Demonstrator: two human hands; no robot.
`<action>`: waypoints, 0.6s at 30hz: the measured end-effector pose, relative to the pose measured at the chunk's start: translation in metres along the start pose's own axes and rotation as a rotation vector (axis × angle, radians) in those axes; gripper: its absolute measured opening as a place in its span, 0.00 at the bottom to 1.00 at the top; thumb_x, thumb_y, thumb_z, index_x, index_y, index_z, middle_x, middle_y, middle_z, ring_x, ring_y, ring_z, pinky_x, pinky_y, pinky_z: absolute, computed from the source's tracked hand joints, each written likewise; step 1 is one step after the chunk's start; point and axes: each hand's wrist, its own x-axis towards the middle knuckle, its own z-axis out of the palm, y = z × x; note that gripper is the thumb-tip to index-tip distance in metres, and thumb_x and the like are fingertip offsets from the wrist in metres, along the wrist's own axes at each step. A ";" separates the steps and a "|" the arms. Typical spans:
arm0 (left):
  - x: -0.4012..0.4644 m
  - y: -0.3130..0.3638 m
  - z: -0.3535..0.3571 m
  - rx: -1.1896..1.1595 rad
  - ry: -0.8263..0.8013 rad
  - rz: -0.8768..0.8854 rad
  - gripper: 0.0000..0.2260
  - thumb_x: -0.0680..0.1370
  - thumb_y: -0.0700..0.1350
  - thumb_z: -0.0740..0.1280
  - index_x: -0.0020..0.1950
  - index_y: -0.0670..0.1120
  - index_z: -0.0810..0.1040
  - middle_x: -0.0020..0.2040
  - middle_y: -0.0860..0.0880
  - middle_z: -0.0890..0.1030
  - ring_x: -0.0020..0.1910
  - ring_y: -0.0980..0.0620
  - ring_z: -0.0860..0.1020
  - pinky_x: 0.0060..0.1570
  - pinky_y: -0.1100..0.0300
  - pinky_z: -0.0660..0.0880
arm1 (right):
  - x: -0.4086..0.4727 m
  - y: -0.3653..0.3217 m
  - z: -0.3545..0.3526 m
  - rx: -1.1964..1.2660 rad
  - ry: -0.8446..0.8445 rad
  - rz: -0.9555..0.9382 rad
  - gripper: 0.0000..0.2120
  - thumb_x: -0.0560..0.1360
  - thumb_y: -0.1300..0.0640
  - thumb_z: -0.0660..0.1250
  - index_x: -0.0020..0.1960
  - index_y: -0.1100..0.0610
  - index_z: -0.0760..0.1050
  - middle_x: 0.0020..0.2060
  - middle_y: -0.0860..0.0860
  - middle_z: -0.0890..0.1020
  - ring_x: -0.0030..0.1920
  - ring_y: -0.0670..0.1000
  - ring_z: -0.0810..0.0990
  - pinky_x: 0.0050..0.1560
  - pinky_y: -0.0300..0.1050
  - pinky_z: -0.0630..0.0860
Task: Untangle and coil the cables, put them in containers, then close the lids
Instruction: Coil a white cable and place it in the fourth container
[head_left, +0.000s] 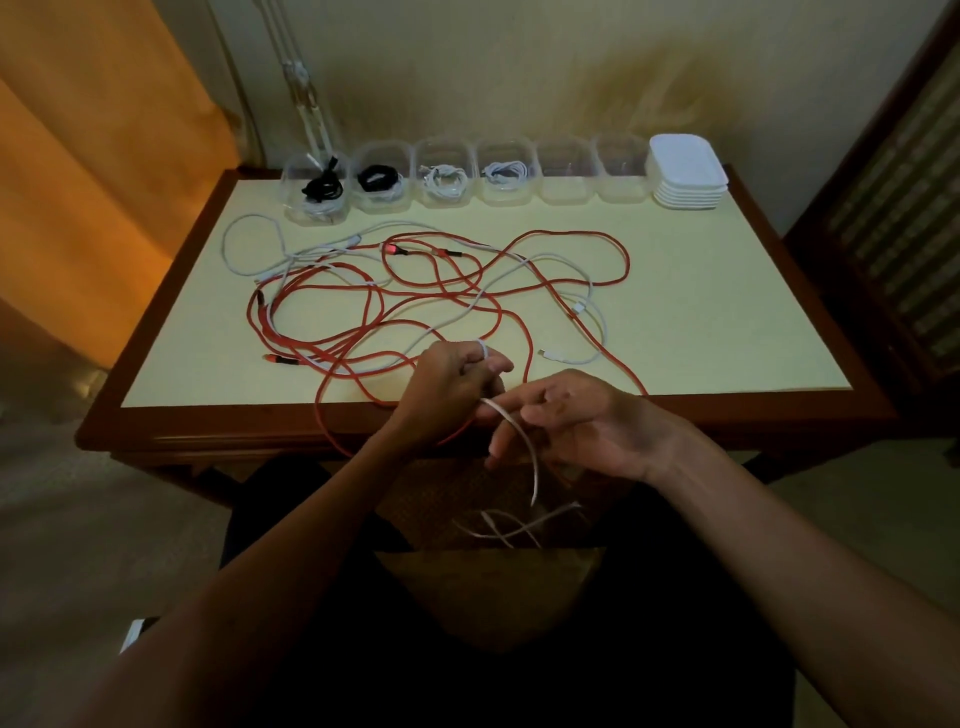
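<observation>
While the tangle of red cables (441, 291) and white cables (582, 291) is lying spread across the middle of the pale tabletop (727, 312), the left hand (452, 384) is hovering at the near edge with its fingers curled around a white cable (511, 421), a loop of it showing over the knuckle; the right hand (576, 421) is sitting just beside it, fingers loosely spread and lightly bent, touching the same cable as it is arching down toward the lap; its loose end is dangling below the table edge. Along the far side six clear containers (566, 171) are standing in a row; the four on the left are holding coiled cables, two black and two white; a stack of white lids (685, 171) is resting at the right end.
</observation>
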 end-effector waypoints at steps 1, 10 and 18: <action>0.001 0.001 -0.002 -0.046 -0.062 -0.020 0.12 0.83 0.41 0.60 0.43 0.46 0.80 0.31 0.53 0.78 0.31 0.55 0.78 0.39 0.61 0.77 | -0.001 -0.004 0.000 -0.022 0.018 -0.005 0.16 0.76 0.65 0.64 0.63 0.69 0.76 0.45 0.62 0.84 0.50 0.59 0.83 0.53 0.47 0.79; -0.013 0.005 0.006 -0.639 -0.418 -0.321 0.19 0.84 0.48 0.50 0.41 0.38 0.71 0.27 0.48 0.63 0.24 0.53 0.60 0.25 0.62 0.59 | 0.010 -0.021 -0.010 -0.434 0.510 -0.153 0.02 0.73 0.68 0.72 0.46 0.65 0.82 0.36 0.58 0.85 0.32 0.51 0.80 0.40 0.45 0.79; -0.026 0.007 -0.003 -0.960 -0.439 -0.426 0.17 0.82 0.50 0.53 0.34 0.48 0.66 0.32 0.47 0.54 0.28 0.51 0.53 0.28 0.59 0.52 | 0.020 -0.005 -0.013 -0.522 0.663 -0.252 0.12 0.69 0.56 0.77 0.42 0.65 0.80 0.26 0.49 0.80 0.27 0.46 0.77 0.31 0.39 0.74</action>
